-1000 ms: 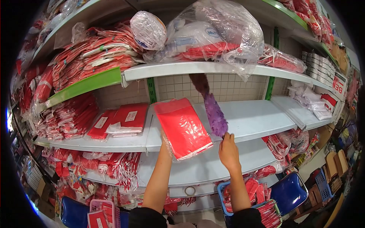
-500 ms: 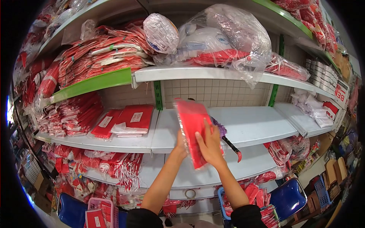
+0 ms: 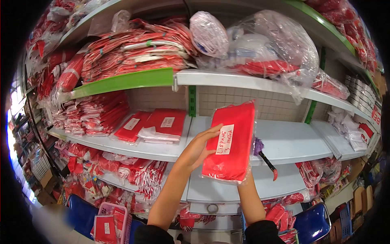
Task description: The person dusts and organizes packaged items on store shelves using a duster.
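In front of the middle shelf is a packet of folded red cloth (image 3: 233,162) in clear plastic, tilted upright. Its white label (image 3: 224,139) faces me with the handwriting "LISPANG 3 meter". My left hand (image 3: 200,148) grips the packet's left side, with fingers lying across the front beside the label. Behind the lower right of the packet goes my right wrist (image 3: 245,187); that hand and its fingers are hidden. A feather duster with purple bristles (image 3: 258,146) and a black handle lies on the shelf behind, partly covered by the packet.
Left on the middle shelf (image 3: 292,140) lie labelled red packets (image 3: 164,122) and stacked red-and-white bundles (image 3: 95,116). Bagged goods (image 3: 264,49) fill the shelf above. Below are blue chairs (image 3: 313,221) and a pink basket (image 3: 126,223) with red packets.
The packet has turned so its labelled face shows. My right hand has gone from its front to behind it, and my left hand has come onto the front. The view has shifted left.
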A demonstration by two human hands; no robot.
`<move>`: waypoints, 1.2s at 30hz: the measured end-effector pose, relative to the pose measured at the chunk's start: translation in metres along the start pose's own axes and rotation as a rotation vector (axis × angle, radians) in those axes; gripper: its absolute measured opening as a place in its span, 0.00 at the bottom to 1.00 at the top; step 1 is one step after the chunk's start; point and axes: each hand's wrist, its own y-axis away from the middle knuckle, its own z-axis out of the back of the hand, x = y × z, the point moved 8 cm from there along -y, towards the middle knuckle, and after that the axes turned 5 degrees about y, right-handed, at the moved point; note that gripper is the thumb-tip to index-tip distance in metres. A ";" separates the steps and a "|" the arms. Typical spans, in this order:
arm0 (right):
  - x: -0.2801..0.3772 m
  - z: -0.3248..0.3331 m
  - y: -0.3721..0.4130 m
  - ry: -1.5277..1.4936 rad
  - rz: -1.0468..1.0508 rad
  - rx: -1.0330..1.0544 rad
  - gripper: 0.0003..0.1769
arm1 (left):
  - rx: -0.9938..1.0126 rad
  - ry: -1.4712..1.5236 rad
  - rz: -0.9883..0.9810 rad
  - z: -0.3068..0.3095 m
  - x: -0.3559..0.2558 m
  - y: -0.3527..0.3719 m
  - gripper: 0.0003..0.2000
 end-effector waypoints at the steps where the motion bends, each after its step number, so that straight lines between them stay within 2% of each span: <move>1: -0.006 0.001 0.000 -0.002 -0.011 -0.022 0.33 | -0.091 -0.167 -0.062 0.025 -0.002 0.002 0.29; 2: -0.012 0.001 -0.003 -0.001 -0.017 -0.042 0.32 | -0.182 -0.332 -0.120 0.049 -0.006 0.006 0.30; 3: -0.019 0.001 -0.004 0.003 -0.024 -0.067 0.31 | -0.356 -0.698 -0.097 0.076 -0.014 0.013 0.32; 6: -0.043 -0.008 -0.019 0.023 -0.041 -0.127 0.29 | -0.404 -0.851 0.121 0.126 -0.015 0.029 0.34; 10: -0.069 -0.038 -0.057 0.056 -0.076 -0.147 0.26 | -0.200 -0.551 0.176 0.171 -0.016 0.035 0.29; 11: -0.075 -0.048 -0.069 0.061 -0.092 -0.143 0.25 | -0.163 -0.420 0.103 0.168 -0.034 0.039 0.26; 14: -0.078 -0.080 -0.109 0.042 -0.166 -0.089 0.23 | -0.307 -0.570 -0.081 0.225 -0.071 0.032 0.26; 15: -0.080 -0.092 -0.120 -0.015 -0.230 -0.031 0.22 | -0.351 -0.513 -0.219 0.252 -0.074 0.024 0.26; 17: -0.085 -0.107 -0.132 -0.127 -0.359 0.086 0.20 | -0.361 -0.598 -0.328 0.278 -0.089 0.018 0.26; 18: -0.089 -0.106 -0.140 -0.044 -0.308 0.123 0.20 | -0.364 -0.640 -0.384 0.286 -0.097 0.017 0.26; 20: -0.104 -0.096 -0.162 0.121 -0.200 0.191 0.23 | -0.431 -0.715 -0.337 0.306 -0.099 0.012 0.24; 22: -0.116 -0.083 -0.187 0.413 -0.012 0.138 0.26 | -0.473 -0.782 -0.286 0.335 -0.090 0.001 0.23; 23: -0.117 -0.080 -0.194 0.557 0.082 0.107 0.27 | -0.550 -0.850 -0.389 0.319 -0.102 0.009 0.22; 26: -0.116 -0.076 -0.199 1.187 0.176 0.029 0.30 | -0.562 -1.134 -0.230 0.330 -0.095 0.001 0.21; 29: -0.110 -0.099 -0.168 1.739 0.422 -0.090 0.25 | -0.665 -1.226 -0.293 0.342 -0.082 0.003 0.20; 33: -0.114 -0.096 -0.163 1.863 0.372 -0.096 0.14 | -0.686 -1.336 -0.405 0.341 -0.083 0.008 0.19; 36: -0.112 -0.100 -0.161 1.839 0.394 -0.093 0.11 | -0.680 -1.281 -0.336 0.345 -0.080 0.008 0.18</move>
